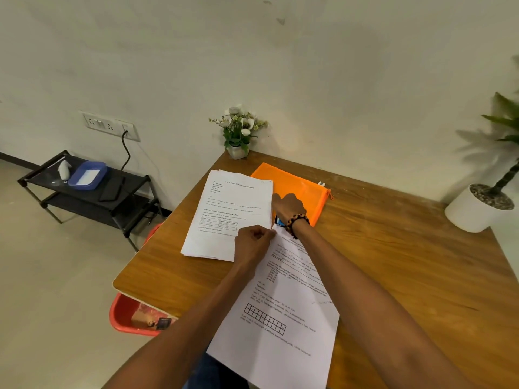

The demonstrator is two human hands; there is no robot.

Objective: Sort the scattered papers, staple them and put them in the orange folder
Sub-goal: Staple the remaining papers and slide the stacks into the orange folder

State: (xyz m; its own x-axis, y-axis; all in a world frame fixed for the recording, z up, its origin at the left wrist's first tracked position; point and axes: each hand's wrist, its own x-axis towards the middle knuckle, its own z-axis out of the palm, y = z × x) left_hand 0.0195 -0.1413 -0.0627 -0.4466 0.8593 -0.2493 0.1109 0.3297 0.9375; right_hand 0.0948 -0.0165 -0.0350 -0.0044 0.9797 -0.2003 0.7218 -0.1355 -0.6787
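Head view: papers are sorted into a far stack [227, 217] and a near stack [280, 313] pinched by the left hand [252, 242]; the right hand [289, 206] — grip unclear — reaches mid-frame; stapling's state can't be told — the folder [297, 186] lies unfilled.

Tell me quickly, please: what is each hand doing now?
Left hand: fingers curled, pinching the top corner of the near paper set.
Right hand: lies over the orange folder; its grip cannot be told.
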